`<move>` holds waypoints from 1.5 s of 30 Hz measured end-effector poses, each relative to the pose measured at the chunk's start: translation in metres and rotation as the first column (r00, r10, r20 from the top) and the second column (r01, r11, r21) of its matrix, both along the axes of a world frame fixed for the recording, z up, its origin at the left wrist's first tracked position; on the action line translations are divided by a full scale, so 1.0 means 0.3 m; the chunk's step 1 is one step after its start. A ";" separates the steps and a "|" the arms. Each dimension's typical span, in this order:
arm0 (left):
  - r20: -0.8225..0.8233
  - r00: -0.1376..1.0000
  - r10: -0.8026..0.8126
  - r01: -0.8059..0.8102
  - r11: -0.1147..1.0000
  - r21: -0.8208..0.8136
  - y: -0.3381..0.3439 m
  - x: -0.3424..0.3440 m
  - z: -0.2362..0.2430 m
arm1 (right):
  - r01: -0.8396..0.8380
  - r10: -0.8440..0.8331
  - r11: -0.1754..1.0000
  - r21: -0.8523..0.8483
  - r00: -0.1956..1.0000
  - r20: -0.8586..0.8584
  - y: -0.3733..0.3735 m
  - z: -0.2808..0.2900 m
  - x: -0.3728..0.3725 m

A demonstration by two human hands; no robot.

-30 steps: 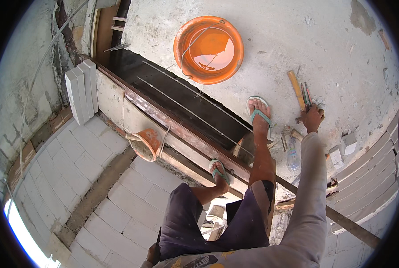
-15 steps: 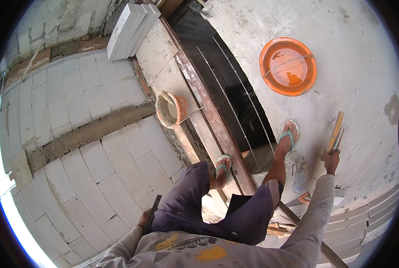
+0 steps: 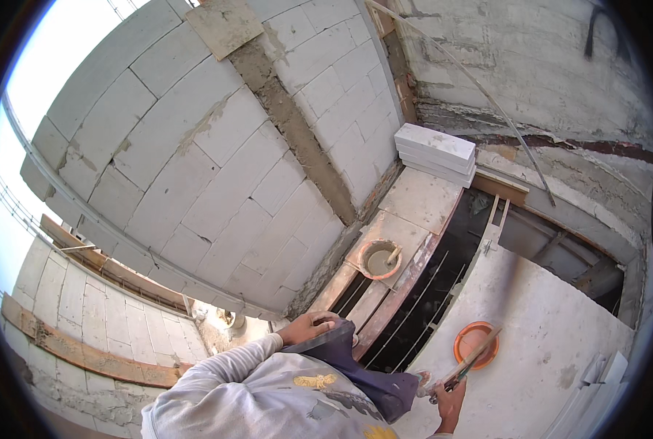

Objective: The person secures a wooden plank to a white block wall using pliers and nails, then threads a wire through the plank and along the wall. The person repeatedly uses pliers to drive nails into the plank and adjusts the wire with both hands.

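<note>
Gripping a wooden-handled tool (image 3: 480, 350) in the right hand (image 3: 451, 401) at the moment, fingers wrapped round it along with some slimmer dark tool (image 3: 453, 380). Wooden end sticks out over the orange basin (image 3: 458, 344) on the concrete slab (image 3: 525, 307). Left hand (image 3: 308, 328) is down by the dark shorts (image 3: 374, 377), fingers over a dark flat strip (image 3: 321, 339); can't tell if that grip's tight or just resting. Further up there's an orange-rimmed bucket (image 3: 363, 266) of grey stuff, plus stacked pale blocks (image 3: 436, 150) near the corner.
</note>
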State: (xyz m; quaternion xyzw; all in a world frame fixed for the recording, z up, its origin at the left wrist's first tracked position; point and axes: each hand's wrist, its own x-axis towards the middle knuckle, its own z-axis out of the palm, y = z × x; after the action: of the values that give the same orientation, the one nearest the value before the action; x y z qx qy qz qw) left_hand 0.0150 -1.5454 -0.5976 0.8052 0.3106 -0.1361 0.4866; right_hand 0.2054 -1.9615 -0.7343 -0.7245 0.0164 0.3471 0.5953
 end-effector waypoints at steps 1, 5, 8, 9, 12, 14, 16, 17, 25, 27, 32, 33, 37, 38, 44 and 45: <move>0.012 0.999 -0.040 0.040 0.998 -0.053 -0.038 0.025 0.085 | -0.084 0.084 0.996 -0.001 0.990 0.115 0.104 0.082 0.015; 0.144 0.989 -0.040 0.072 0.972 -0.225 -0.078 -0.033 0.209 | -0.434 0.428 0.901 -0.012 0.884 0.189 0.540 0.364 -0.005; 0.383 0.899 0.213 -0.068 0.931 -0.359 -0.011 -0.137 0.167 | -0.698 0.674 0.711 -0.086 0.642 0.365 0.877 0.476 -0.132; 0.447 0.832 0.329 -0.115 0.890 -0.440 0.037 -0.174 0.140 | -0.757 0.743 0.640 -0.135 0.564 0.361 0.984 0.545 -0.201; 0.341 0.726 0.597 -0.436 0.783 -0.443 0.146 -0.316 0.231 | -0.910 0.882 0.349 -0.224 0.238 0.407 1.273 0.671 -0.421; 0.310 0.612 0.728 -0.571 0.678 -0.463 0.238 -0.456 0.253 | -0.918 0.882 0.261 -0.298 0.102 0.460 1.399 0.565 -0.557; 0.319 0.455 0.831 -0.603 0.551 -0.576 0.294 -0.589 0.137 | -0.949 0.932 0.213 -0.231 0.127 0.338 1.518 0.585 -0.682; 0.314 0.409 0.857 -0.569 0.509 -0.646 0.330 -0.650 0.100 | -0.939 0.945 0.169 -0.299 0.068 0.321 1.569 0.600 -0.736; 0.316 -0.093 0.944 -0.747 0.144 -0.650 0.325 -1.044 0.092 | -0.946 0.962 0.043 -0.321 -0.048 0.270 1.835 0.628 -0.888; 0.246 -0.312 0.918 -0.745 -0.076 -0.662 0.321 -1.116 0.090 | -0.963 1.000 -0.011 -0.268 -0.005 -0.022 1.920 0.727 -0.905; 0.282 -0.707 0.648 -0.683 -0.525 -0.508 0.309 -1.318 0.067 | -0.830 0.884 -0.412 -0.377 -0.464 0.056 2.090 0.695 -0.859; 0.294 -0.763 0.575 -0.637 -0.594 -0.492 0.309 -1.363 0.061 | -0.733 0.797 -0.490 -0.472 -0.596 0.098 2.124 0.664 -0.855; 0.393 -0.838 0.378 -0.530 -0.736 -0.421 0.260 -1.510 0.036 | -0.721 0.681 -0.523 -0.455 -0.674 0.286 2.240 0.619 -0.943; 0.402 -0.839 0.367 -0.519 -0.761 -0.388 0.260 -1.555 0.046 | -0.725 0.633 -0.536 -0.433 -0.684 0.362 2.274 0.635 -0.996; 0.567 -0.691 0.448 -0.569 -0.821 -0.044 0.279 -1.859 0.025 | -0.880 0.869 -0.417 -0.226 -0.459 0.184 2.321 0.763 -1.418; 0.602 -0.642 0.474 -0.591 -0.807 0.006 0.298 -1.927 0.016 | -0.899 0.886 -0.400 -0.177 -0.429 0.175 2.330 0.740 -1.492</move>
State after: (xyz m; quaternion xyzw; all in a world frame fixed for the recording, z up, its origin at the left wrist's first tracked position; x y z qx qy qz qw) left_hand -0.5630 -1.4559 -0.5929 0.1184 0.8117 0.5695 0.0525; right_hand -0.2423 -1.2624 -0.5123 -0.4272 -0.6791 0.5949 0.0485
